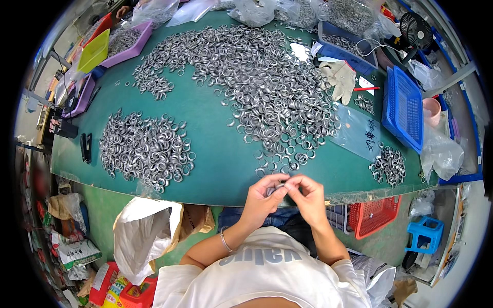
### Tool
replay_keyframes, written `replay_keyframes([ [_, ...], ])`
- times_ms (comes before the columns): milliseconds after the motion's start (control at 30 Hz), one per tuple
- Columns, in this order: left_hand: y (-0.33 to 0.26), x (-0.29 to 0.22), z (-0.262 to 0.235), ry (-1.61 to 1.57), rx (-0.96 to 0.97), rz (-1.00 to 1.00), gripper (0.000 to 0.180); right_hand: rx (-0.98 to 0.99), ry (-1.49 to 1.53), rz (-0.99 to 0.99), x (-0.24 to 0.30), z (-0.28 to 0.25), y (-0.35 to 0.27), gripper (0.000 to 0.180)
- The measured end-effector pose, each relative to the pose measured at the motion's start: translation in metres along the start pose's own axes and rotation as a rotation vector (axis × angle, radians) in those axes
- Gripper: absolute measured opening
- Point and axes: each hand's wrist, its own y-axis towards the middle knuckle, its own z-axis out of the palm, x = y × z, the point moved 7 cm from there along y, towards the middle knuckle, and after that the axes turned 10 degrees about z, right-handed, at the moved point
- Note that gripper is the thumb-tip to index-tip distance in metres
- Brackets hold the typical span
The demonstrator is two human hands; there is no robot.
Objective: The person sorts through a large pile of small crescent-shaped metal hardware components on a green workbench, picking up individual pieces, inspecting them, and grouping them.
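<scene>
At the near edge of the table, my left hand (261,201) is closed around a few grey metal rings (270,191). My right hand (309,197) meets it at the fingertips, thumb and forefinger pinched on a ring at the left fingers; most of that ring is hidden. Just beyond my hands lie loose rings at the tip of a large pile of metal rings (267,87), which spreads across the green table (215,169). A separate heap of rings (144,149) lies to the left, and a smaller ring heap (388,166) to the right.
Blue plastic baskets (403,110), a work glove (339,79), a red pen (366,89) and a clear bag (357,133) lie right. Purple (136,43) and yellow bins (94,53) stand far left. Below the edge are an open white sack (146,236) and a red basket (375,215).
</scene>
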Motion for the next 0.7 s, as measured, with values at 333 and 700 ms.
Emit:
replay_keyframes([
  [333, -0.002, 0.011, -0.004, -0.464, 0.030, -0.259, 0.017, -0.399, -0.858, -0.421, 0.032, -0.011, 0.021, 0.008],
  [700, -0.003, 0.017, -0.005, -0.305, -0.094, -0.290, 0.036, -0.051, -0.752, -0.706, 0.060, 0.029, -0.024, 0.013],
])
